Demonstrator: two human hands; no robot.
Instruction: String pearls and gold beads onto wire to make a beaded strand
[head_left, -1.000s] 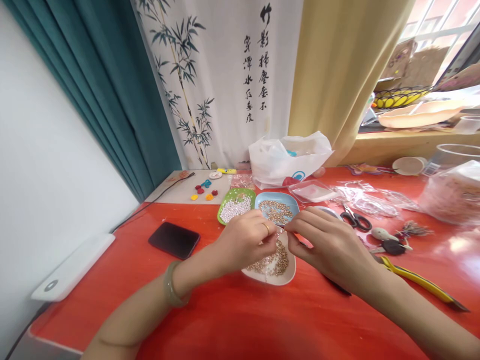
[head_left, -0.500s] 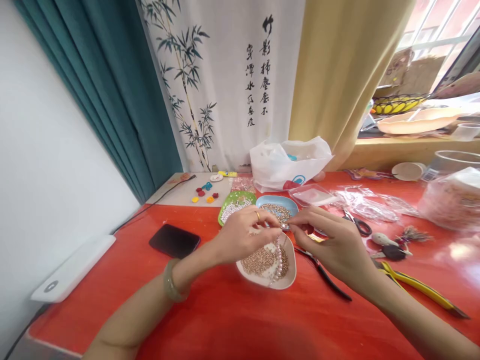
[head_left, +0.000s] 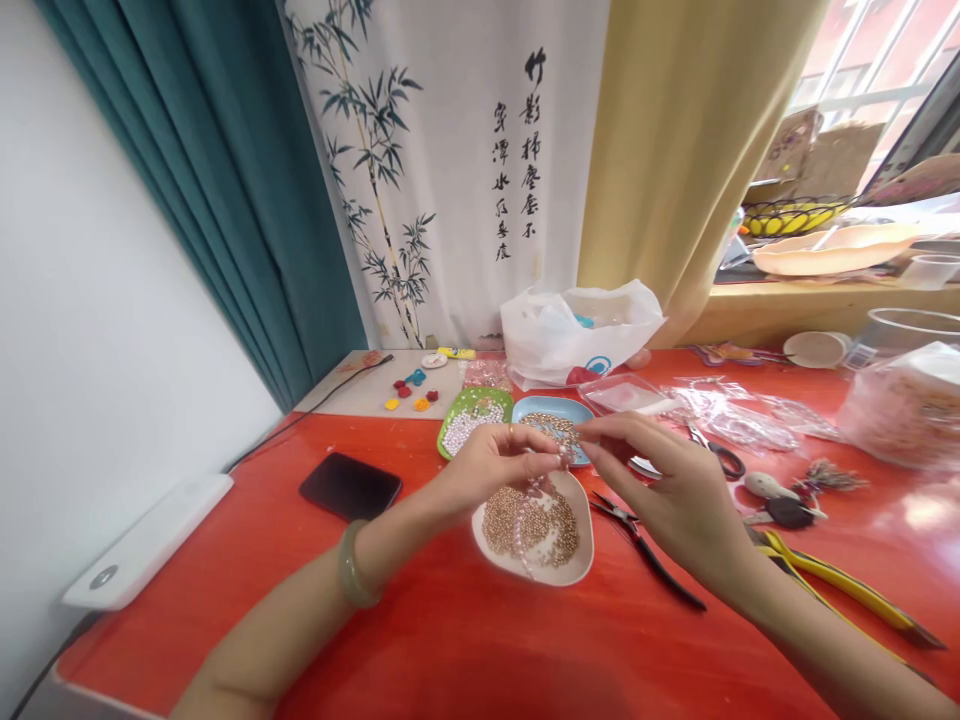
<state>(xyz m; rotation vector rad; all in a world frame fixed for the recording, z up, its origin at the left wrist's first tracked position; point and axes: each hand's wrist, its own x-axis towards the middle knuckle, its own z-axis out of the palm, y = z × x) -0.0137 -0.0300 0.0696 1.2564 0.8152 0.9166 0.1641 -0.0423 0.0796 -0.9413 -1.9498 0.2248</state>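
Observation:
My left hand (head_left: 491, 465) and my right hand (head_left: 664, 480) meet in a pinch above a white dish (head_left: 577, 565) filled with small rose-gold beads. A strand of pale pink pearls (head_left: 531, 500) hangs from my left fingertips down into the dish. My right fingertips pinch close to the strand's upper end; what they hold is too small to make out. Behind the hands stand a green dish of white pearls (head_left: 471, 417) and a blue dish of gold beads (head_left: 551, 415). A jade bangle circles my left wrist.
On the red table lie a black phone (head_left: 350, 485), black pliers (head_left: 649, 553), yellow-handled pliers (head_left: 840, 578), scissors (head_left: 716, 452), keys (head_left: 784, 490), plastic bags (head_left: 739, 412) and a white carrier bag (head_left: 577, 325). Coloured pieces (head_left: 409, 390) sit on a mat at the back left.
Both hands have risen from the white dish, drawing the pearl strand up out of it. The dish and the black pliers now show more fully.

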